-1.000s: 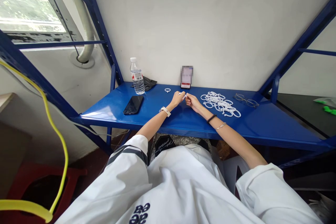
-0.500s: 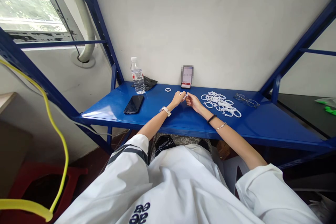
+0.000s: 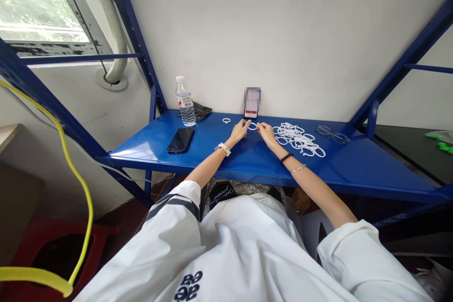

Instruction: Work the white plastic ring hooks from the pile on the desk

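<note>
Between my two hands is a thin white plastic ring [image 3: 252,130], just above the blue tabletop. My left hand [image 3: 239,133] pinches its left side with thumb and fingers. On the other side, the closed fingertips of my right hand [image 3: 266,133] grip the ring's right edge. A single white ring [image 3: 227,122] with a small knob lies on the table beyond my left hand. To the right of my right hand spreads a loose pile of similar white rings [image 3: 299,138], several overlapping.
A water bottle [image 3: 186,104], a black pouch [image 3: 202,112] and a dark phone [image 3: 180,140] are on the left. Another phone [image 3: 251,104] leans on the wall behind my hands. Eyeglasses [image 3: 332,135] lie right of the pile on the blue table [image 3: 368,165].
My hands have moved apart from each other, and the ring between them now shows as an open circle. The other things on the table have stayed put.
</note>
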Tool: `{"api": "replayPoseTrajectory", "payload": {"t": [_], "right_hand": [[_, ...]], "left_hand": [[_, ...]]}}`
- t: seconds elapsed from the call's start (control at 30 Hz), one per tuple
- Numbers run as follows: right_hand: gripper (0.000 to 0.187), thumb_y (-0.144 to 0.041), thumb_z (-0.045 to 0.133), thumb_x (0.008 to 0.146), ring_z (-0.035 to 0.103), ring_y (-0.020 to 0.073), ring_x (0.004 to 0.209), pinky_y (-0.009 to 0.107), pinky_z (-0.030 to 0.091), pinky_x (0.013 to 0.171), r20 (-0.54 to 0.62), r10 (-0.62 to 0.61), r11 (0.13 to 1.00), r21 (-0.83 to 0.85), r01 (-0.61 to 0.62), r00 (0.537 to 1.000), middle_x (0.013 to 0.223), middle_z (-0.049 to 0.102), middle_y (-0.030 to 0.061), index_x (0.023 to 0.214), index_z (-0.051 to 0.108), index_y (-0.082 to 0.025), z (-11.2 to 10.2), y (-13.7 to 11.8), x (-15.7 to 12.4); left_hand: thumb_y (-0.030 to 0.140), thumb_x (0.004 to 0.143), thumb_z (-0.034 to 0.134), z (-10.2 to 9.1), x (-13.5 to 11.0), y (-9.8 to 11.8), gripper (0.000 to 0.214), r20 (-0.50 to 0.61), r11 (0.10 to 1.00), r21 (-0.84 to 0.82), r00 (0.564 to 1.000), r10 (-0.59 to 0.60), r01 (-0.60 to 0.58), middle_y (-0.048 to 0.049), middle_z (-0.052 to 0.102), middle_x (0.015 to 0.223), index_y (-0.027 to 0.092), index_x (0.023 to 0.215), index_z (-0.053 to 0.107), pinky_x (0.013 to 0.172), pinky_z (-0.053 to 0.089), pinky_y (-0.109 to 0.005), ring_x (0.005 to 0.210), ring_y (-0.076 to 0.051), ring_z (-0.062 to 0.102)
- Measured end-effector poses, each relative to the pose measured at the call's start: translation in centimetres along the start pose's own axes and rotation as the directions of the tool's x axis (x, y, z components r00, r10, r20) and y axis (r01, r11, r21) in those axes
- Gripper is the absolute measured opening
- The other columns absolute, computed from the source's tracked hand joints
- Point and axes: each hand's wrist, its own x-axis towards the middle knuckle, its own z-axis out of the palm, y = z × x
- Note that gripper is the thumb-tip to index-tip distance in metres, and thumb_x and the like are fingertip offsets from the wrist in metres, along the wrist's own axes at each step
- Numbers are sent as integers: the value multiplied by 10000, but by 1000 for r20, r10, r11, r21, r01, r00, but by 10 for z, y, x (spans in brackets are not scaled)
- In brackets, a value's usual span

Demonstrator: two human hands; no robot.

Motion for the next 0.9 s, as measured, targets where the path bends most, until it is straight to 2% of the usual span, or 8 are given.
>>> {"api": "replayPoseTrajectory", "payload": {"t": [0.1,0.2,0.3,0.43,0.5,0.57,0.7,0.9], "right_hand": [[319,-396,465,870,466,134,529,242,323,512,-38,31,982,-186,-37,999,573,522,-11,632,529,-195,-6,3,4],[271,-300,462,870,492,135,527,243,328,528,85,109,938,-338,-74,990,577,557,-2,657,583,-184,-10,2,5],[287,-283,445,886,509,133,525,244,341,546,197,95,911,-413,-5,976,589,587,6,680,616,-180,-11,-3,3],[255,-238,452,870,519,129,517,241,343,540,254,80,887,-459,47,964,596,607,6,694,629,-185,-10,-6,0],[239,-217,457,859,523,129,518,238,341,535,260,77,880,-472,57,963,598,611,5,696,629,-186,-10,-5,0],[239,-212,456,856,528,131,522,238,339,534,268,70,870,-487,72,961,603,618,6,691,626,-187,-10,-5,0],[246,-202,457,855,523,133,524,241,333,535,276,58,841,-532,103,959,608,630,12,674,623,-187,-10,-4,1],[256,-207,457,866,534,141,544,242,329,538,284,53,826,-552,118,957,630,643,19,686,637,-187,-10,-6,0]], "left_hand": [[451,925,398,-2,1,0,292,-66,999,32,997,-38,40,29,515,527,192,866,520,585,369,-239,498,-135,505],[318,917,426,-3,3,1,181,-115,992,99,991,-70,82,15,538,579,189,852,536,632,375,-250,547,-143,519],[232,881,457,-4,4,2,116,-132,969,229,989,-62,91,-7,564,649,181,848,555,653,380,-256,619,-155,538],[193,844,487,-3,5,0,110,-115,923,379,993,-24,67,-36,595,725,170,878,588,694,407,-268,721,-177,565],[190,831,505,-2,5,-2,117,-72,892,452,997,31,5,-66,614,805,160,873,611,749,427,-288,812,-196,574],[194,830,516,0,4,-4,133,12,846,522,993,119,-108,-94,619,904,154,858,639,822,436,-315,911,-215,565],[187,844,502,2,1,-4,190,221,750,568,940,258,-339,-102,608,1023,154,889,683,907,432,-329,1013,-222,542],[141,834,481,1,0,-2,234,318,697,579,904,285,-423,-95,622,1072,156,912,701,926,442,-324,1026,-222,560]]}}
